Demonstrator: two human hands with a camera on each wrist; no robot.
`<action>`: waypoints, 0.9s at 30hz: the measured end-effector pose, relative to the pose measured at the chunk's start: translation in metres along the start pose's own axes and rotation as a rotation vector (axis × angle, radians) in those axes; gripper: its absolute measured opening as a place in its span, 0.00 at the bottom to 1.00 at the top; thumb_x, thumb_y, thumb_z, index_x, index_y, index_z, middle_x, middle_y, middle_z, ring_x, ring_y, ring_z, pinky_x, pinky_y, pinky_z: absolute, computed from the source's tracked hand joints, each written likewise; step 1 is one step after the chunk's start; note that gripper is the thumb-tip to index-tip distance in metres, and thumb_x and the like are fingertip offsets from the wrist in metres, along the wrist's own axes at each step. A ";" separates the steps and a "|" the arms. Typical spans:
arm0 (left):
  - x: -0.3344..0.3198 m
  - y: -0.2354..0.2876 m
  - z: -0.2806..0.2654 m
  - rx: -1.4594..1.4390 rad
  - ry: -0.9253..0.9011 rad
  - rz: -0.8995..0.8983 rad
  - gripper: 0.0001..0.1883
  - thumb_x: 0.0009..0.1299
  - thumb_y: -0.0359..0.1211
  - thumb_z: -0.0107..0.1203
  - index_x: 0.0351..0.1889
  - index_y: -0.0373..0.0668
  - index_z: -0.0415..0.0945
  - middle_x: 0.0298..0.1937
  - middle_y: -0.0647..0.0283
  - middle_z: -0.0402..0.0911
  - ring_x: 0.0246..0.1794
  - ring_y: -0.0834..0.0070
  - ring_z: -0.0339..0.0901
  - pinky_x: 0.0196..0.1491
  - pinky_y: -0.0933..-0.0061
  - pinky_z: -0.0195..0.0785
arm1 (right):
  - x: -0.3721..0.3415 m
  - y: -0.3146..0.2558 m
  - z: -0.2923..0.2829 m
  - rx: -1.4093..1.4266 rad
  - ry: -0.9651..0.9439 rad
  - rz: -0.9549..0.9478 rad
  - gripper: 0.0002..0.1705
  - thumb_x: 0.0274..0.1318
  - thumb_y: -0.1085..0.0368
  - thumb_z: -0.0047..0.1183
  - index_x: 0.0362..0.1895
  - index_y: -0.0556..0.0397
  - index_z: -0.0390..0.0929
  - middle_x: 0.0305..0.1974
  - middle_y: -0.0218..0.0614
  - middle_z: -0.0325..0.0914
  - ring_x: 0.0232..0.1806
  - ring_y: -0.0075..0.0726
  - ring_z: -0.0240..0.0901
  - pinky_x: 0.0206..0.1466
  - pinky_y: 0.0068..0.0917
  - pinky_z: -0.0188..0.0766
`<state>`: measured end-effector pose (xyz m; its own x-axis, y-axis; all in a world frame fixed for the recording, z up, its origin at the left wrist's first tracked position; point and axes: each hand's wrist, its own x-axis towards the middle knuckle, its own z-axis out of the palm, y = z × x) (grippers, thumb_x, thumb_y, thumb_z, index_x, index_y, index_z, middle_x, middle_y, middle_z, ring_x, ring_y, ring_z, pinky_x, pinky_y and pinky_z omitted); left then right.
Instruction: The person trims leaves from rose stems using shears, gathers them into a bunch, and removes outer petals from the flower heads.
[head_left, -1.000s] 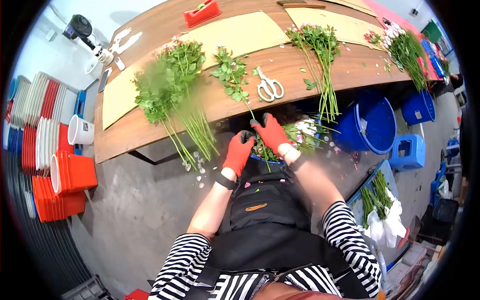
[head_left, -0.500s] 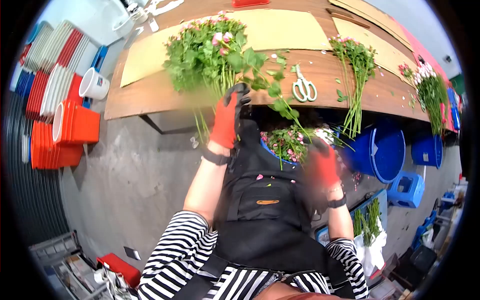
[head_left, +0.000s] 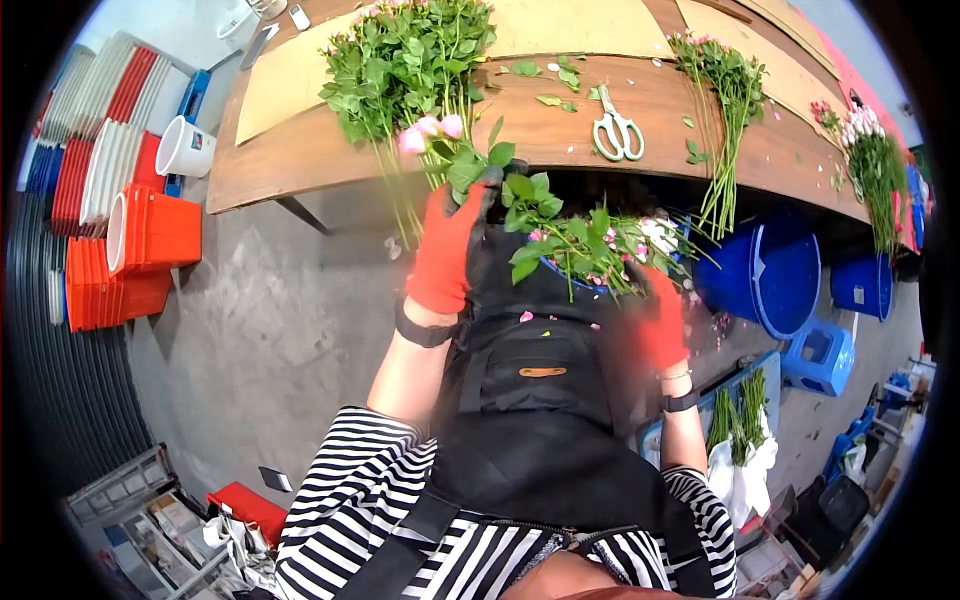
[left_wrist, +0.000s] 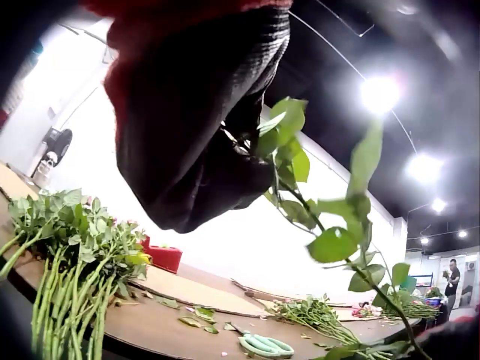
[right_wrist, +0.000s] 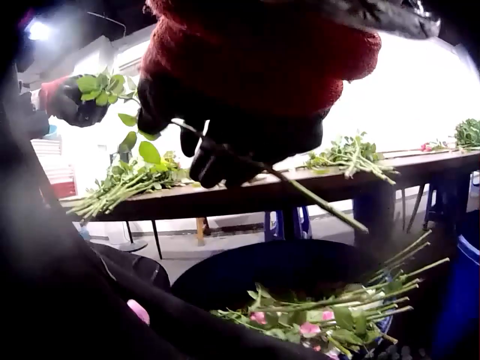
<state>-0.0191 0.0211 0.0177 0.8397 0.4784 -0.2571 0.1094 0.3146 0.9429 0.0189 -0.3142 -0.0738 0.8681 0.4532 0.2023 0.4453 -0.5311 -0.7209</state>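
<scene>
My left hand, in a red glove with dark fingers, grips a rose stem just below its pink blooms. In the left wrist view the dark glove is curled round the upper part of the leafy stem. Toward the stem's lower end, my right hand holds it; in the right wrist view the gloved fingers pinch the stem, whose cut end sticks out beyond them. Beneath the hands, a blue bucket holds cut stems, leaves and pink blooms.
On the brown table lie a leafy rose bunch, white-handled scissors, loose leaves and another bunch. A large blue bucket and a blue stool stand at the right. Red bins are at the left.
The hands moved apart from their meeting place over the bucket, the left up and leftward, the right rightward, with the rose stem between them. Since the middle frame, the blooms have come down nearer the left hand.
</scene>
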 end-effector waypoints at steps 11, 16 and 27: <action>-0.034 -0.011 0.022 -0.030 -0.119 0.107 0.21 0.73 0.31 0.56 0.62 0.34 0.70 0.57 0.57 0.77 0.57 0.72 0.74 0.58 0.71 0.68 | 0.100 -0.142 0.025 0.538 -0.338 -0.041 0.31 0.54 0.63 0.61 0.63 0.55 0.71 0.52 0.44 0.78 0.53 0.41 0.74 0.58 0.35 0.69; -0.024 -0.009 -0.010 1.033 0.188 0.945 0.15 0.76 0.31 0.51 0.59 0.38 0.71 0.51 0.58 0.77 0.46 0.69 0.79 0.45 0.74 0.75 | 0.094 -0.104 0.057 0.113 -0.263 -0.278 0.27 0.54 0.61 0.62 0.58 0.53 0.74 0.50 0.48 0.78 0.55 0.57 0.72 0.60 0.44 0.68; -0.016 0.019 0.007 0.012 0.153 0.151 0.22 0.69 0.31 0.60 0.60 0.37 0.70 0.51 0.61 0.79 0.48 0.74 0.76 0.50 0.74 0.70 | 0.078 -0.064 0.035 0.076 -0.173 -0.132 0.41 0.45 0.62 0.70 0.65 0.51 0.68 0.60 0.45 0.73 0.62 0.47 0.70 0.65 0.44 0.64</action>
<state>-0.0266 0.0131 0.0410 0.7569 0.6383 -0.1405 -0.0049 0.2205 0.9754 0.0505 -0.2196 -0.0352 0.7502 0.6344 0.1864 0.5290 -0.4068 -0.7447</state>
